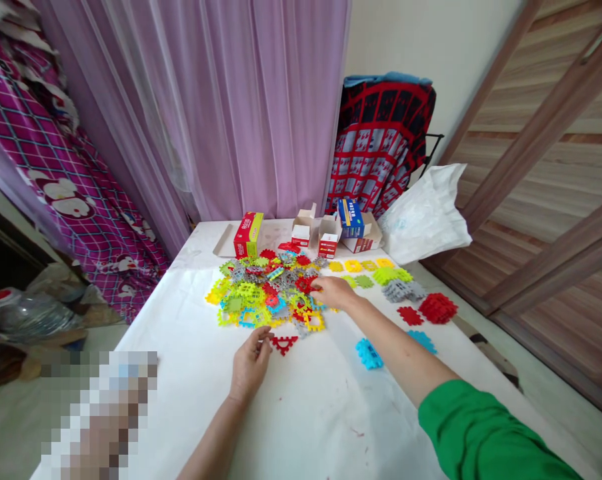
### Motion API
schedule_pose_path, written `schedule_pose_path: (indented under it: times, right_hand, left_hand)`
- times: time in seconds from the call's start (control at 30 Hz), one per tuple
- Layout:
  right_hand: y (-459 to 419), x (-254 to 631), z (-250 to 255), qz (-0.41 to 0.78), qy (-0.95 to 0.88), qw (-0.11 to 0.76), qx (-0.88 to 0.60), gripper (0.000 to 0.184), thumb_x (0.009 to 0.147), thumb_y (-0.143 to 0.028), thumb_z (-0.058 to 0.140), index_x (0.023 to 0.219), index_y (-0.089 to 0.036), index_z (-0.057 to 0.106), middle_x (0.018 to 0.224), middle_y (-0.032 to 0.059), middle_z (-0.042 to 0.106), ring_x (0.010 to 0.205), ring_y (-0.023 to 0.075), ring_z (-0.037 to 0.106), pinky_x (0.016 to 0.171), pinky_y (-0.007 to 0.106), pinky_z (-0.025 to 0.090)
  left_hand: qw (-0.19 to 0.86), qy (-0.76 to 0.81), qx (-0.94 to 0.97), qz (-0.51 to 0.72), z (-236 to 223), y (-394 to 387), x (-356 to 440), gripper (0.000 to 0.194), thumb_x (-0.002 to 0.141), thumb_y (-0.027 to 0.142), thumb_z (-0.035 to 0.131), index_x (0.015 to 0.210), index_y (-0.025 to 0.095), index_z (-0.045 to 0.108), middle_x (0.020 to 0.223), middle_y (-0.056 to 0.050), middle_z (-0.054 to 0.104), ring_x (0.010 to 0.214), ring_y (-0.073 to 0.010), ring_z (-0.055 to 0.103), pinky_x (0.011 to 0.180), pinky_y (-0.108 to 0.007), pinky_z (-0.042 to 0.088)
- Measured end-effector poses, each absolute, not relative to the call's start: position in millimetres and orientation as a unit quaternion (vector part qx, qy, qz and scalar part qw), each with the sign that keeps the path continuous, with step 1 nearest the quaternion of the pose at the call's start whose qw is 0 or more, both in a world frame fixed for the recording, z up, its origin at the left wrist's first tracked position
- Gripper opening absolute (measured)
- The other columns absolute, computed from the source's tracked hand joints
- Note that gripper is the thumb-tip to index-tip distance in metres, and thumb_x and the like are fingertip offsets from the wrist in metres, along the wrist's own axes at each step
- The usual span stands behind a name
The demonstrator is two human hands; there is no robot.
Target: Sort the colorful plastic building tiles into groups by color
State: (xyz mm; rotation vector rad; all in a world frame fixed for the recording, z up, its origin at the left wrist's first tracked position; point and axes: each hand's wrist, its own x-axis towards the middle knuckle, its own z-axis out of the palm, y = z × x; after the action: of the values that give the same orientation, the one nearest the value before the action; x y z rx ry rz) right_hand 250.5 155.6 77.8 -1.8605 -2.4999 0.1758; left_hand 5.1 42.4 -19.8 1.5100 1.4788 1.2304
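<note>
A mixed pile of interlocking plastic building pieces (251, 291) in red, yellow, green, grey and blue covers the middle of the table. At its right side, my right hand (335, 293) has its fingers closed on a red piece (305, 285). My left hand (252, 360) hovers at the pile's front edge with fingers loosely bent and a gap at the thumb; nothing shows in it. Just right of its fingertips lies a red triangular piece (284, 344). Under my right forearm are blue pieces (369, 353).
Sorted by colour at the right are red pieces (438, 308), grey pieces (403, 291), green pieces (391, 275) and yellow pieces (353, 265). Small cartons (328, 239), a red-and-green box (248, 235), a blue box (351, 219) and a white bag (425, 217) line the back edge.
</note>
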Motion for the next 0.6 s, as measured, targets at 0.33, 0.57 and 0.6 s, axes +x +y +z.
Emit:
schedule_pose_path:
  times: [0.33, 0.57, 0.6]
  right_hand:
    - [127, 189, 55, 0.097, -0.749, 0.074, -0.651, 0.037, 0.079, -0.032, 0.061, 0.113, -0.018, 0.060, 0.112, 0.0131, 0.067, 0.107, 0.0269, 0.060, 0.089, 0.037, 0.044]
    - [113, 197, 48, 0.421, -0.552, 0.339, -0.635, 0.021, 0.090, -0.030, 0.042, 0.098, -0.021, 0.059, 0.086, 0.0027, 0.072, 0.068, 0.0140, 0.066, 0.058, 0.025, 0.051]
    - [107, 196, 47, 0.478, -0.497, 0.382, -0.615, 0.018, 0.089, -0.031, 0.045, 0.095, -0.021, 0.059, 0.082, 0.0017, 0.072, 0.065, 0.0132, 0.066, 0.053, 0.023, 0.050]
  left_hand:
    - [0.337, 0.572, 0.582, 0.470, -21, 42, 7, 0.028, 0.080, 0.032, 0.049, 0.102, 0.021, 0.062, 0.090, -0.004, 0.075, 0.067, -0.0156, 0.069, 0.069, -0.031, 0.056]
    - [0.336, 0.570, 0.584, 0.470, -18, 42, 7, 0.025, 0.079, 0.034, 0.053, 0.099, 0.023, 0.064, 0.088, -0.003, 0.075, 0.068, -0.0159, 0.069, 0.069, -0.029, 0.054]
    - [0.338, 0.571, 0.581, 0.471, -17, 43, 8, 0.025, 0.079, 0.036, 0.054, 0.098, 0.023, 0.065, 0.087, -0.002, 0.075, 0.067, -0.0157, 0.068, 0.067, -0.029, 0.054]
